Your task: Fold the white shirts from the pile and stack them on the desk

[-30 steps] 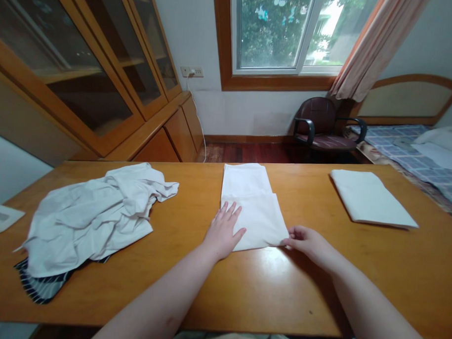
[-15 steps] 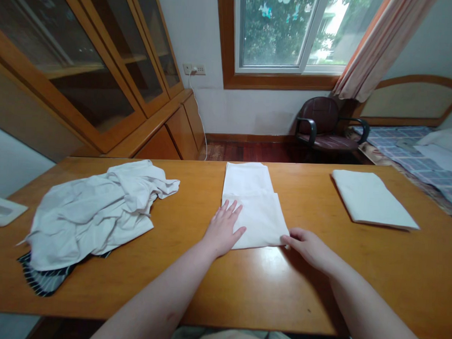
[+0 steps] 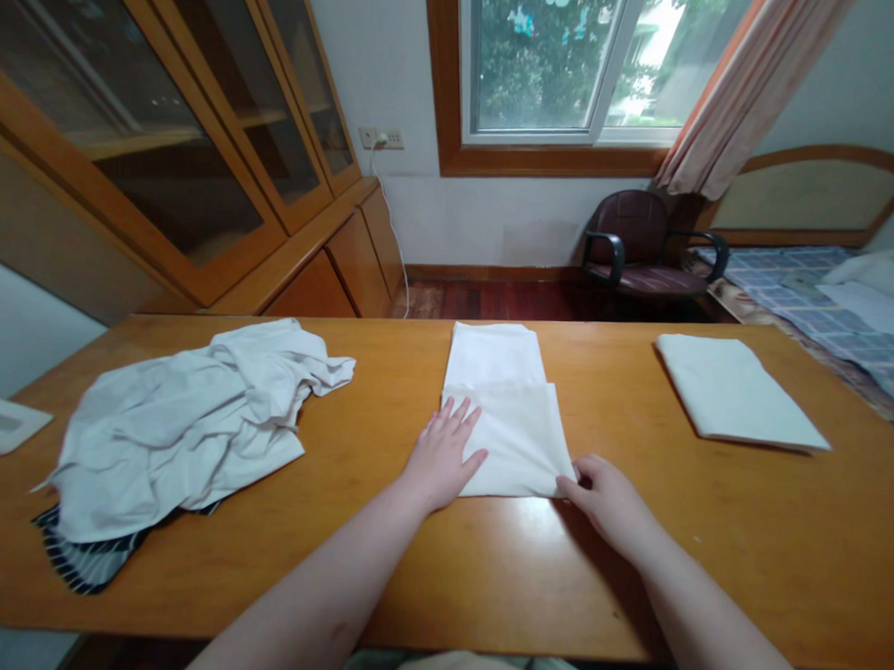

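A white cloth, partly folded over itself, lies in front of me at the middle of the table. Its near part overlaps the farther layer, which shows as a strip toward the back edge. My left hand rests flat on the cloth's left side with fingers spread. At the near right corner, my right hand pinches the fabric between thumb and fingers, and small creases run from that grip. What the cloth is as a garment I cannot tell.
On the wooden table, a crumpled white garment lies left over a dark striped cloth. A neatly folded white cloth sits at right. A white object is at the far left. Beyond stands a chair.
The cloth's near right corner has been drawn slightly to the right by my right hand, straightening the near edge. My left hand stays pressed on it.
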Motion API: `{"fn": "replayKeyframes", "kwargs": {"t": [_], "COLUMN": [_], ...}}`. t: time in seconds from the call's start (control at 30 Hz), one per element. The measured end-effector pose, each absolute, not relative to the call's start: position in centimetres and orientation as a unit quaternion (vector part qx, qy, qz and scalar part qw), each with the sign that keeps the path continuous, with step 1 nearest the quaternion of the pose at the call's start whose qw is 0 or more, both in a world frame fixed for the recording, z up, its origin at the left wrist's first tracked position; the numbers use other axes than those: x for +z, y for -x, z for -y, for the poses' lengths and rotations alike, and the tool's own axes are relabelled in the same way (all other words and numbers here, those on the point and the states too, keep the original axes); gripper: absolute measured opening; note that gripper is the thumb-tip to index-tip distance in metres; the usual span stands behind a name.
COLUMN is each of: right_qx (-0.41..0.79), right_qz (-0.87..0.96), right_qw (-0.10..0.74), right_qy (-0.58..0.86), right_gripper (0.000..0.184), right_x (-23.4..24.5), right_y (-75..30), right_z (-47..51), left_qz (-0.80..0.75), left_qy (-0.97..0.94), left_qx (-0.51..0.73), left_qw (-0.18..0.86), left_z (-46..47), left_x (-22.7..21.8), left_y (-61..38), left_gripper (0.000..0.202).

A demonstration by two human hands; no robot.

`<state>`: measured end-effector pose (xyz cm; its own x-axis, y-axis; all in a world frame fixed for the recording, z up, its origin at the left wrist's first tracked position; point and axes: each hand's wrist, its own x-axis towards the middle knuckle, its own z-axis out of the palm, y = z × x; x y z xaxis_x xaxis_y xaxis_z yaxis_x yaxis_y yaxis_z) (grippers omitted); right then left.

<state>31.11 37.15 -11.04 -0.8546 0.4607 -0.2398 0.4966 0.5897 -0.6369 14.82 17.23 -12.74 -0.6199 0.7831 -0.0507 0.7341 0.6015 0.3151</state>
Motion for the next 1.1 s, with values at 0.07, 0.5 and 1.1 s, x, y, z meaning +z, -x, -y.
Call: {"fn": "replayKeyframes", "kwargs": {"t": [0.07,0.5,1.1], "right_qx": [-0.372,-0.171,-0.154], "right_qz": [-0.882,-0.981,-0.985], "right_qw": [0.025,-0.08,0.026], "right_qy": [-0.287,-0.042,-0.069], "right_gripper": [0.024,0.042,0.073], "right_x": [-11.0,-7.9,-12.4], "right_y": [-31.0,-26.3,-22.5], "right_z": [-37.5,-35.6,-39.0], "left_qz": [-0.889,-0.886,-0.816], "left_qy": [-0.428,-0.44,-0.444], "left_qx": [0.135,0.121,0.364], "left_qw": [0.093,0.082,0.075], "left_z": [-17.2,-17.6,-14.2], "left_x": [-12.7,-12.8,-11.8], "left_y": [-14.8,-14.9,-9.9], "left_gripper": [0.062,0.065,0.04]}}
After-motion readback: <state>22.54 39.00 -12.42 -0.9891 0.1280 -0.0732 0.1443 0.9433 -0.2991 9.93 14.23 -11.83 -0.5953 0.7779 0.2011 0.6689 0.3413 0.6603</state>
